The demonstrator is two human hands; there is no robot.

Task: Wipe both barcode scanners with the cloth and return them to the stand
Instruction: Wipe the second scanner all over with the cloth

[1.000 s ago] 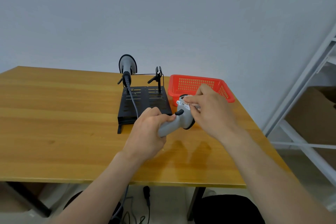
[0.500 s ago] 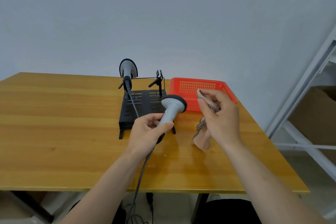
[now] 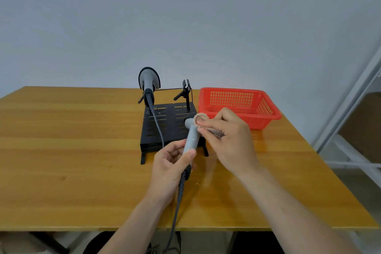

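My left hand [image 3: 171, 168] grips the handle of a grey barcode scanner [image 3: 191, 137], held upright above the table with its cable hanging down over the front edge. My right hand [image 3: 226, 140] pinches a beige, checkered cloth [image 3: 203, 118] and presses it against the scanner's head, most of which the cloth and fingers hide. A second grey scanner [image 3: 148, 80] sits in the left holder of the black stand [image 3: 162, 128]. The stand's right holder [image 3: 186, 90] holds nothing.
A red plastic basket [image 3: 237, 105] stands on the wooden table [image 3: 72, 150] just right of the stand. A white metal shelf frame [image 3: 350, 113] rises beyond the table's right edge. A plain wall is behind.
My right hand brought the cloth from hanging beside the scanner up onto its head. The left hand kept its grip on the handle and shifted slightly.
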